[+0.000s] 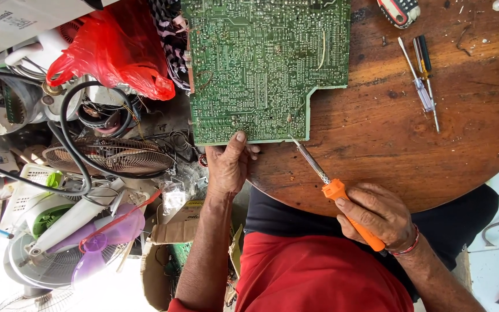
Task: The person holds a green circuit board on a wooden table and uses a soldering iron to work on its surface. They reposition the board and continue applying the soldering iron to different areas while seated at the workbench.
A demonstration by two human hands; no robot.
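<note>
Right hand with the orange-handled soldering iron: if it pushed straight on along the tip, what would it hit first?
The right hand aims the soldering iron up-left; its tip already seems to meet the near edge of the green circuit board.

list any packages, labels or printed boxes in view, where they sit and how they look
White printed carton: top left corner, pale box with dark lettering.
Red plastic bag: just right of it, crumpled and glossy, beside the green circuit board.
Brown cardboard box: bottom centre-left, open flaps, below the left hand.
</note>
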